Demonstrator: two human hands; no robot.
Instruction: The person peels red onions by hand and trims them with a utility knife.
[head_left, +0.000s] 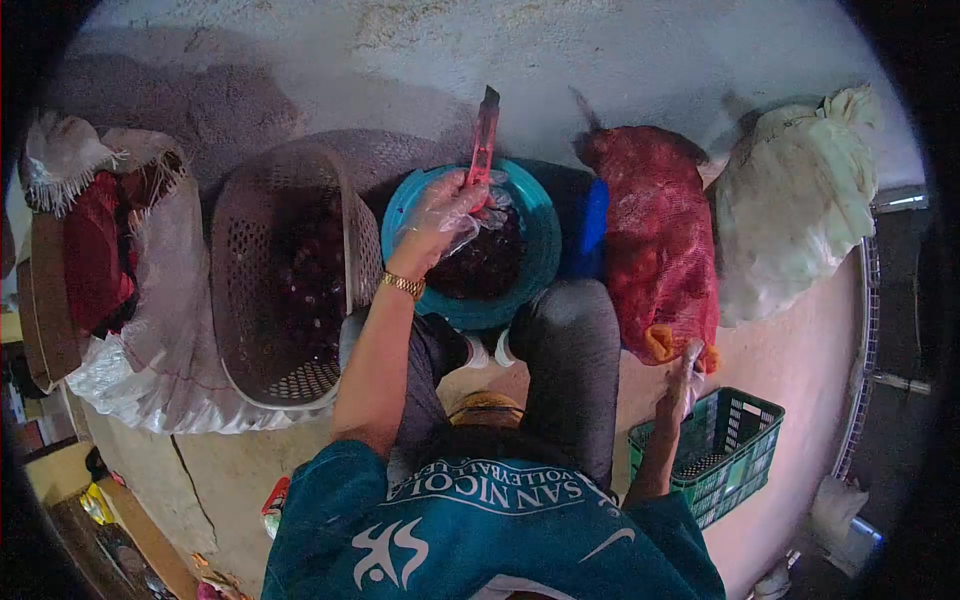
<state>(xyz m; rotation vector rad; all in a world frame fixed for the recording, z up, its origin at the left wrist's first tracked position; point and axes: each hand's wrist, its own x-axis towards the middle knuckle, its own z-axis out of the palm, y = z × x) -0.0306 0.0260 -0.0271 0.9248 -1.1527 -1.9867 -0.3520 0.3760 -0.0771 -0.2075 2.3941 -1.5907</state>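
Observation:
My left hand (443, 215), in a clear plastic glove, is closed around a red box cutter (484, 140) whose dark tip points up and away. Below it stands a round teal basin (545, 225) with dark purplish-red pieces (480, 268) inside, too dim to name. My right hand (690, 375), gloved too, has its fingers together at the near end of a red mesh sack (660, 240). Beside those fingers an orange piece (660, 343) shows at the sack's end. The sack looks full; its contents are blurred by the mesh.
Left of the basin is a grey perforated basket (230, 250) with dark pieces in it. An opened white woven sack (165, 290) stands farther left. A blue object (594, 225), a pale full sack (785, 210) and a green crate (735, 480) are on the right. A wall (600, 60) rises behind.

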